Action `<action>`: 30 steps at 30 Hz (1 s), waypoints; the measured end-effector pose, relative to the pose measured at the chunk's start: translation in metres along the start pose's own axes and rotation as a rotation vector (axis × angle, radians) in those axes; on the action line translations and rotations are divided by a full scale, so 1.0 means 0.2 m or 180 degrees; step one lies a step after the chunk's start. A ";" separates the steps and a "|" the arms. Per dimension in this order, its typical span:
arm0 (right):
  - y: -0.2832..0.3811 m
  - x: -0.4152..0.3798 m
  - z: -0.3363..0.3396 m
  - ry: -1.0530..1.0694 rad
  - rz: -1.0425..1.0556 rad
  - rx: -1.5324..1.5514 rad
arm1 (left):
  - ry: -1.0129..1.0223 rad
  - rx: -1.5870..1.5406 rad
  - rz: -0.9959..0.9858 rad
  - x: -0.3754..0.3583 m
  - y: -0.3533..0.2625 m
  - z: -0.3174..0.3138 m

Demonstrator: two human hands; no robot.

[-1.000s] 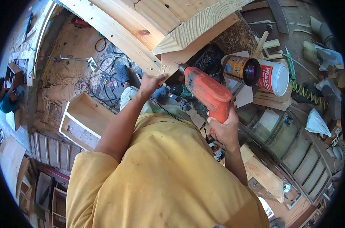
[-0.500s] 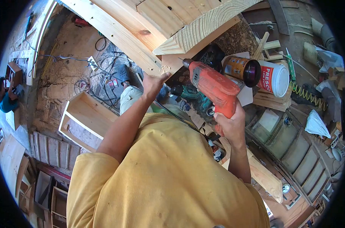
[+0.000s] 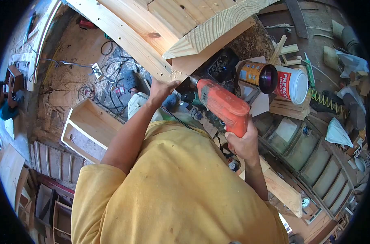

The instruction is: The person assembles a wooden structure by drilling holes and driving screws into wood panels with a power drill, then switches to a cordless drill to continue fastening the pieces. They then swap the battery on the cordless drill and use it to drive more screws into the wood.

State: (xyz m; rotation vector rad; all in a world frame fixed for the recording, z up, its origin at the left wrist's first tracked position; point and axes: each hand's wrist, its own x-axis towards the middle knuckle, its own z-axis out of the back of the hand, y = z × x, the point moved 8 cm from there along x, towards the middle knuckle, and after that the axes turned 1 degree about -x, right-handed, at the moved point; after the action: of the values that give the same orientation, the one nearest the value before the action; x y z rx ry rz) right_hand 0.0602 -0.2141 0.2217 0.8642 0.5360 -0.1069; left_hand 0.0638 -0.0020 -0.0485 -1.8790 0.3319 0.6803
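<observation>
My right hand [image 3: 245, 142] is wrapped round the handle of a red power drill [image 3: 223, 101]. The drill's thin bit points up and left, its tip close to the near corner of the wooden frame. My left hand [image 3: 162, 90] grips the end of a pale wooden board [image 3: 128, 44] at that corner, thumb on top and the other fingers mostly hidden. Wood shavings and small holes show beside the thumb. A thick wooden piece with bold grain [image 3: 217, 30] meets the board there. Below the red drill, a dark green power tool [image 3: 190, 97] is partly covered.
A brown jar [image 3: 254, 75] and a white-and-red putty tub [image 3: 291, 85] stand to the right, near a black tray of screws [image 3: 221, 67]. An open wooden box [image 3: 91, 126] lies at left among cables and sawdust. Another person [image 3: 8, 99] sits at far left.
My right hand has brought the drill left and nearer to me, its bit now closer to my left thumb. The drill covers more of the green tool. My left hand keeps hold of the corner.
</observation>
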 end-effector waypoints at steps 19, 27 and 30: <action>-0.06 -0.03 0.05 -0.0324 -0.0081 -0.0154 | -0.0064 0.0633 0.0243 -0.03 0.00 0.01; -0.14 -0.09 0.05 -0.0298 0.0226 -0.0170 | 0.0037 0.4487 -0.1450 -0.30 -0.38 -0.11; -0.17 -0.08 0.02 -0.0105 0.0279 0.0119 | 0.0014 0.4537 -0.2291 -0.27 -0.31 -0.20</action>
State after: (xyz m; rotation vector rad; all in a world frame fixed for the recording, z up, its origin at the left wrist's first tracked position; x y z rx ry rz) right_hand 0.0386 -0.2409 0.2080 0.9197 0.4657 -0.0512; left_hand 0.0650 -0.0176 0.0407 -0.5183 0.0530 -0.1264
